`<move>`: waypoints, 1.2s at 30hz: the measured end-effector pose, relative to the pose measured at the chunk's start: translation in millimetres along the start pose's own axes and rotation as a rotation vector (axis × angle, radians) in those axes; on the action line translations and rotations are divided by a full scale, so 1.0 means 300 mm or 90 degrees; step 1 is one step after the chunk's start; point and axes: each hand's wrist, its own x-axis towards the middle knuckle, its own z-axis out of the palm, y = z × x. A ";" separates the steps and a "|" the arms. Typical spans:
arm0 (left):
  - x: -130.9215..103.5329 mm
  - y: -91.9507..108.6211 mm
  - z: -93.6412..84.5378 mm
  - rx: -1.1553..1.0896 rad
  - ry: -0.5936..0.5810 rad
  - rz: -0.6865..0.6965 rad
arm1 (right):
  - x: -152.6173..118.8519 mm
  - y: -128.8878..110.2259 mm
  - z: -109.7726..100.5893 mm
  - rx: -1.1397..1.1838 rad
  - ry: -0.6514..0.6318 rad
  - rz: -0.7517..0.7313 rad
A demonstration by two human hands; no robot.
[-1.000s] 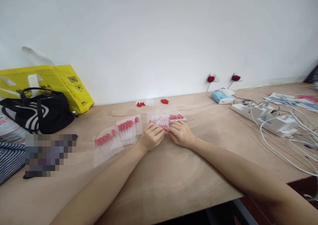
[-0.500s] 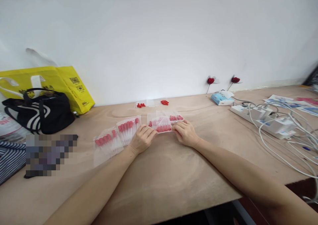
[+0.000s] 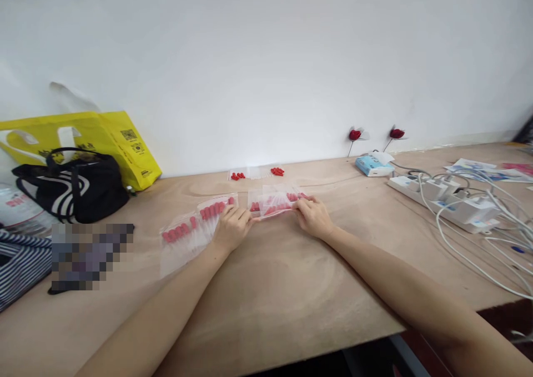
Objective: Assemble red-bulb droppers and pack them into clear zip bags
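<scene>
A clear plastic bag with several red-tipped pieces inside is pinched at its left edge by my left hand and at its right edge by my right hand. More clear bags with red pieces lie just behind it, partly covered by it. Left of my left hand, two filled bags lie on the table, one overlapped by the other. Near the wall are small bright red pieces in two groups, one at the left and one at the right, on clear plastic.
A yellow bag, a black bag and striped cloth are on the left. To the right stand a blue tissue pack, a white power strip with tangled cables, and printed sheets. Two red flowers lean by the wall.
The near edge of the held bag has risen and tilted, so its red pieces look flatter. My left hand has moved slightly left; the view has shifted a little.
</scene>
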 end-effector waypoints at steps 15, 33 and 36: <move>-0.110 -0.064 -0.081 0.094 -0.382 -0.377 | -0.086 0.295 -0.030 -0.022 -0.185 0.372; -0.056 0.027 -0.092 -0.066 -0.359 -0.295 | -0.054 0.231 -0.005 0.080 -0.307 0.269; -0.031 0.008 -0.069 0.002 -0.361 -0.449 | -0.064 0.259 -0.016 0.138 -0.269 0.278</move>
